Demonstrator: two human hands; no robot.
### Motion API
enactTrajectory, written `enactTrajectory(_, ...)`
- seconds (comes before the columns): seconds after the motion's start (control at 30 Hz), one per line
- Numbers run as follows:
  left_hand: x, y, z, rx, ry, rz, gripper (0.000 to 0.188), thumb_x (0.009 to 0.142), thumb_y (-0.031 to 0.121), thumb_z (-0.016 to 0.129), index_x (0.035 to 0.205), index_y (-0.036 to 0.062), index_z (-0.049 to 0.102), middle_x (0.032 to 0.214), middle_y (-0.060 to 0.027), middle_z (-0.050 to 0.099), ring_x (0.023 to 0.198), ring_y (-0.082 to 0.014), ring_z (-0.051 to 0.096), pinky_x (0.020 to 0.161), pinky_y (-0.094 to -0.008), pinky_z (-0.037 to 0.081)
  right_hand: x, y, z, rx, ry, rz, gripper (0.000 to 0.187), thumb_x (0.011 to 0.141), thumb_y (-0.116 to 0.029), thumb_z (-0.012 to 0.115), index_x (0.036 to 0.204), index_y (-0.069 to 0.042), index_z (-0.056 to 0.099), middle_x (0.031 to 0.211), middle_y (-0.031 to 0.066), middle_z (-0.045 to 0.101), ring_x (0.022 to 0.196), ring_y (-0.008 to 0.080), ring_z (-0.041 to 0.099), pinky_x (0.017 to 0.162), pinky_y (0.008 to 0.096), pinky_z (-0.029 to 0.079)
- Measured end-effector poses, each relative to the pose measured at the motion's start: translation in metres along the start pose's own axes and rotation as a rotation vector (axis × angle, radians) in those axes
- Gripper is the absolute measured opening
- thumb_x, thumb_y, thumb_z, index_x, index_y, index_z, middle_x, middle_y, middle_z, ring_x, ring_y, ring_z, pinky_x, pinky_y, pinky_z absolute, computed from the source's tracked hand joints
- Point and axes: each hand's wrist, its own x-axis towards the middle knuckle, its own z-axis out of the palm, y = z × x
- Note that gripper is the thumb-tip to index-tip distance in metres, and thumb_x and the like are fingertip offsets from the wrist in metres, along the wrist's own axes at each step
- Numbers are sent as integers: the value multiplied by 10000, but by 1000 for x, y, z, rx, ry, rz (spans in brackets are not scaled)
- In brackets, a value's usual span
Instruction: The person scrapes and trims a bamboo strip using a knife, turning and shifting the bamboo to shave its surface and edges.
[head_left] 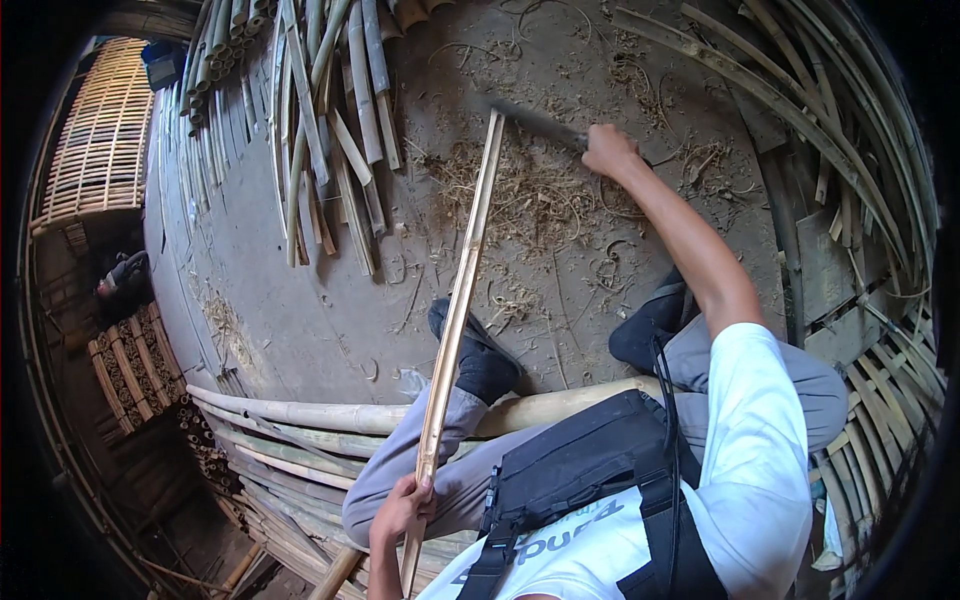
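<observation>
My left hand (399, 509) is closed around the near end of a long split bamboo strip (463, 290), its pale hollow side facing up. The strip slants away from me over my left leg toward the far floor. Out in front, my right hand (608, 152) grips the handle of a dark long-bladed knife (541, 123). The blade's tip meets or lies just beside the far end of the strip; whether it cuts in I cannot tell.
Curly bamboo shavings (520, 200) litter the floor between my feet. Split bamboo pieces (340, 130) lie in a heap at the far left. Long bamboo strips (830, 130) curve along the right. Bamboo poles (300, 414) run beneath my legs. A black bag (580, 460) rests on my lap.
</observation>
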Motion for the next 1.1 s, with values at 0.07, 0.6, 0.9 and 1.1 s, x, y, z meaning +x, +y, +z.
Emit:
enactTrajectory(0.07, -3, -3, -1, -11, 28, 63, 253, 992, 279, 511, 852, 84, 431, 638, 26, 410, 534, -82, 377, 472, -256, 334, 0, 9, 6, 63, 45, 29, 277, 769, -104, 589, 998, 39, 648, 1024, 258, 658, 967, 379, 659, 828, 487, 532)
enactTrajectory(0.6, -179, 82, -24, 1417, 1316, 835, 342, 612, -120, 617, 875, 97, 594, 722, -158, 610, 640, -343, 599, 574, -442, 449, -151, 27, 59, 315, 128, -256, 382, 805, -378, 635, 901, -10, 611, 829, 270, 646, 834, 438, 631, 736, 507, 489)
enactTrajectory(0.9, -214, 145, -28, 1807, 1474, 840, 563, 627, -98, 624, 1153, 104, 633, 1004, -106, 633, 945, -302, 565, 902, -422, 425, -200, -36, 59, 611, -14, -361, 324, 820, -305, 644, 867, 13, 600, 673, 188, 635, 630, 334, 654, 596, 441, 501)
enactTrajectory(1.1, -226, 163, -36, 1881, 1384, 886, 685, 587, -118, 628, 1235, 94, 569, 1091, -144, 614, 985, -340, 552, 921, -446, 405, -147, -19, 105, 631, 53, -218, 274, 832, -259, 615, 769, 7, 606, 603, 160, 624, 599, 299, 667, 554, 425, 505)
